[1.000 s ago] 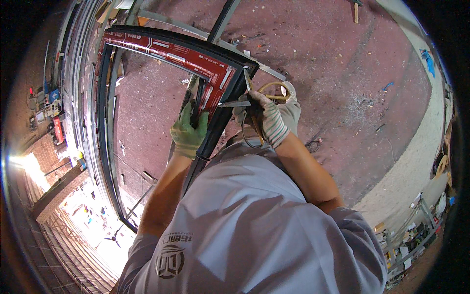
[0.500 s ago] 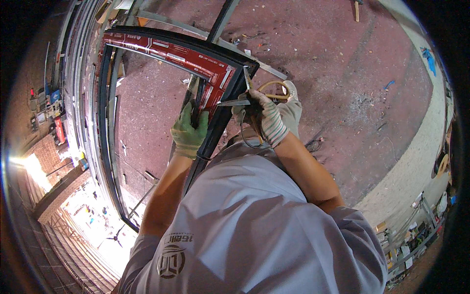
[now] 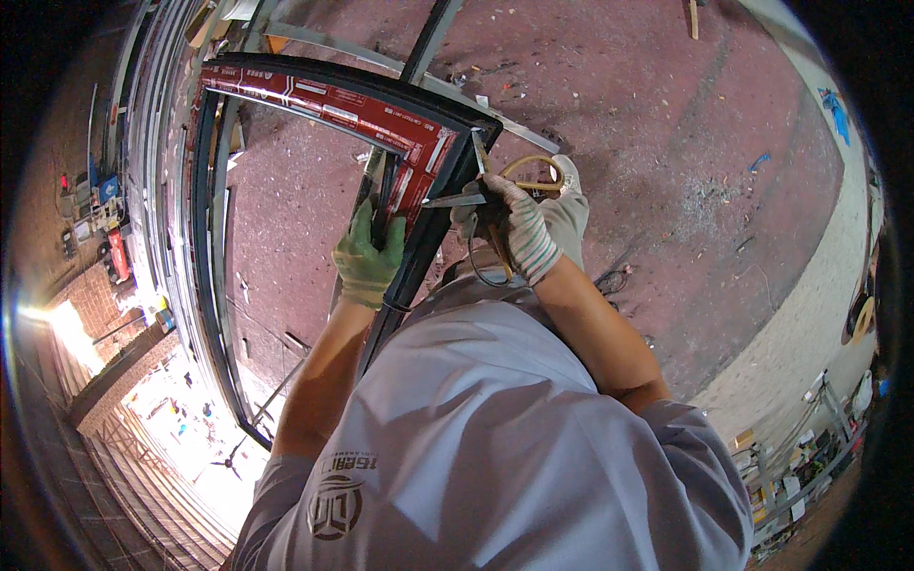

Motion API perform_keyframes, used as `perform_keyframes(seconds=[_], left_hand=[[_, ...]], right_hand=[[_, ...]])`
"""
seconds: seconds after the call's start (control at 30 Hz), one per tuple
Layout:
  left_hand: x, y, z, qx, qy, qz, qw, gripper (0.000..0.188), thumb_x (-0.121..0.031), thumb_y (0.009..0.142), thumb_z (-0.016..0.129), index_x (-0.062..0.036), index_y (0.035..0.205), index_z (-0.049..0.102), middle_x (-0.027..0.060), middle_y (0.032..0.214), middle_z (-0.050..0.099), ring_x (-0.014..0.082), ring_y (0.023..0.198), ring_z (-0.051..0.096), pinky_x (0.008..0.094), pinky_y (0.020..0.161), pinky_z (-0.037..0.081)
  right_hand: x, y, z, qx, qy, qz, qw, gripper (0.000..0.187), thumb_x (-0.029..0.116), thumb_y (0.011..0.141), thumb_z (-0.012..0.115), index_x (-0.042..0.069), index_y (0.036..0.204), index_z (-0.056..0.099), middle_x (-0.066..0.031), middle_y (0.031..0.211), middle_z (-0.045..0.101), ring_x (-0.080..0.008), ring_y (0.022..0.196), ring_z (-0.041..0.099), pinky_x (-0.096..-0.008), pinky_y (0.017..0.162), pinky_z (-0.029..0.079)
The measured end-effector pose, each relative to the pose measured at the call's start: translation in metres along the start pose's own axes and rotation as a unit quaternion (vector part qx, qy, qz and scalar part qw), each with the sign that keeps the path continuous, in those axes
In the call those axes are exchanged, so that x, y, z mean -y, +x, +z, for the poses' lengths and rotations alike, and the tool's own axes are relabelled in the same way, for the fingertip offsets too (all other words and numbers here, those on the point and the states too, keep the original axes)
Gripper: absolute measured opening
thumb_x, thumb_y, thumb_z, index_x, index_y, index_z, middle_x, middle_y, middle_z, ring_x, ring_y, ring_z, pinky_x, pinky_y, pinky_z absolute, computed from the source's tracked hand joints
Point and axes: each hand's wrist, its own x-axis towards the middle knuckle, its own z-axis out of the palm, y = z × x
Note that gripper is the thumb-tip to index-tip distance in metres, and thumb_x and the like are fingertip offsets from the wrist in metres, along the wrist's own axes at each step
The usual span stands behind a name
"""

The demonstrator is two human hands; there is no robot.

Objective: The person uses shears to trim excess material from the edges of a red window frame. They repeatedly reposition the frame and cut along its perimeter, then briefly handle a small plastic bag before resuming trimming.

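My right hand (image 3: 519, 224), in a whitish striped-cuff glove, holds a pair of scissors (image 3: 456, 201) with yellow loop handles. The blades stand apart: one points left across the frame's edge, the other up toward its corner. A large black window or door frame (image 3: 381, 116) with red printed film on its face lies in front of me. My left hand (image 3: 367, 262), in a green glove, grips the inner edge of its near side, thumb and fingers on either side of a dark strip (image 3: 385, 181). Part of its grip is hidden.
Long metal profiles (image 3: 152, 181) are stacked along the left. A grey bar (image 3: 433, 43) runs beyond the frame. Debris and metal shavings (image 3: 705, 200) litter the reddish floor (image 3: 609, 105). Blue scraps (image 3: 835, 116) lie at the far right, and a rack of parts (image 3: 809, 476) stands at lower right.
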Motion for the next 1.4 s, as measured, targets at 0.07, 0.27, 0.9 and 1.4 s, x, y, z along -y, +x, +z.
perform_keyframes(seconds=[0.07,0.27,0.9,1.4], left_hand=[[0.0,0.0,0.0,0.009,-0.001,-0.014,1.0,0.048,-0.031,0.086,0.073,0.0038,0.117,0.065,0.0218,0.095,0.071,0.0349,0.073,0.072,0.0398,0.062,0.058],[-0.001,-0.001,0.0,0.004,-0.004,-0.016,1.0,0.046,-0.031,0.086,0.073,0.0036,0.115,0.065,0.0214,0.092,0.072,0.0347,0.071,0.072,0.0393,0.061,0.058],[-0.006,0.002,-0.002,0.012,-0.007,-0.023,1.0,0.045,-0.029,0.087,0.072,0.0029,0.118,0.064,0.0218,0.096,0.072,0.035,0.075,0.072,0.0392,0.064,0.058],[-0.007,0.0,0.004,-0.002,-0.049,-0.029,0.998,0.046,-0.029,0.087,0.073,0.0019,0.12,0.065,0.0239,0.09,0.07,0.0375,0.076,0.07,0.0438,0.065,0.055]], right_hand=[[0.0,0.0,-0.001,0.001,-0.006,0.0,1.0,0.028,0.033,0.098,0.056,0.006,0.103,0.061,-0.013,0.088,0.068,-0.0301,0.079,0.068,-0.0432,0.066,0.055],[-0.002,0.004,-0.003,0.032,-0.001,-0.001,1.0,0.03,0.034,0.098,0.053,0.005,0.102,0.061,-0.0159,0.087,0.068,-0.0309,0.077,0.068,-0.0422,0.067,0.055],[-0.006,0.013,-0.012,0.09,0.069,-0.004,0.994,0.032,0.033,0.097,0.055,0.003,0.096,0.064,-0.0146,0.08,0.067,-0.0275,0.07,0.065,-0.0379,0.062,0.054],[0.161,-0.061,-0.092,0.003,-0.237,-0.204,0.95,0.032,0.033,0.096,0.058,0.003,0.102,0.067,-0.0076,0.092,0.07,-0.0166,0.083,0.065,-0.0324,0.075,0.051]])
